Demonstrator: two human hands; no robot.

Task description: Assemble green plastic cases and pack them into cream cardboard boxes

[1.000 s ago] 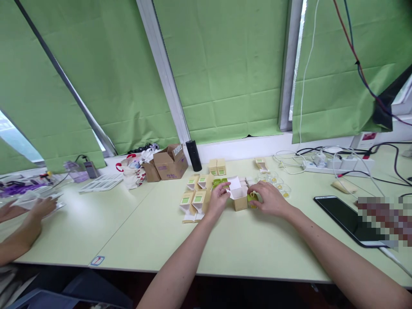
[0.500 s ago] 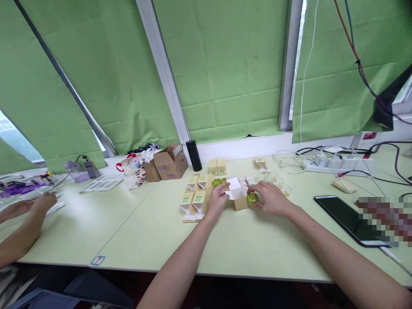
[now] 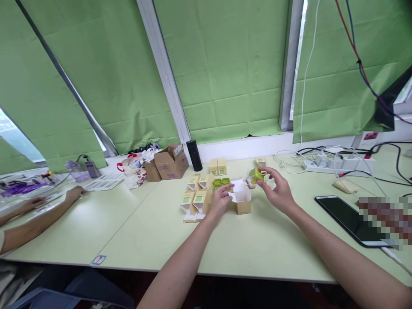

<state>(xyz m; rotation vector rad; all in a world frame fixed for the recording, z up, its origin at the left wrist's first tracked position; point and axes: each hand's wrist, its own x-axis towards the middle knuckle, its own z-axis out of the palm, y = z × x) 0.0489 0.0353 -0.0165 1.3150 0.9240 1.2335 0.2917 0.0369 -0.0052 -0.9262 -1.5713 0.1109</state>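
My left hand point(image 3: 220, 200) grips the raised white flap of a small tan carton point(image 3: 243, 207), whose top is open. Held above and right of that carton is a small clear container with a green top and a loop point(image 3: 255, 174), in the fingers of my right hand point(image 3: 277, 190). Several more green-topped pieces point(image 3: 220, 182) stand behind my left hand. To its left are several tan cartons point(image 3: 199, 199) with green square labels and unfolded white flaps. Clear round-bottomed pieces are partly hidden behind my right hand.
Two tan cartons point(image 3: 218, 166) stand farther back by a black cylinder point(image 3: 194, 155). A brown cardboard box point(image 3: 170, 162) is at back left. On the right lie a phone point(image 3: 350, 219) and a power strip point(image 3: 337, 165) with cables. Another person's hand point(image 3: 74, 194) is at far left.
My right hand has lifted the green-topped container off the table, up and slightly right, and tilted it. The other person's hand has moved right toward a white tray.
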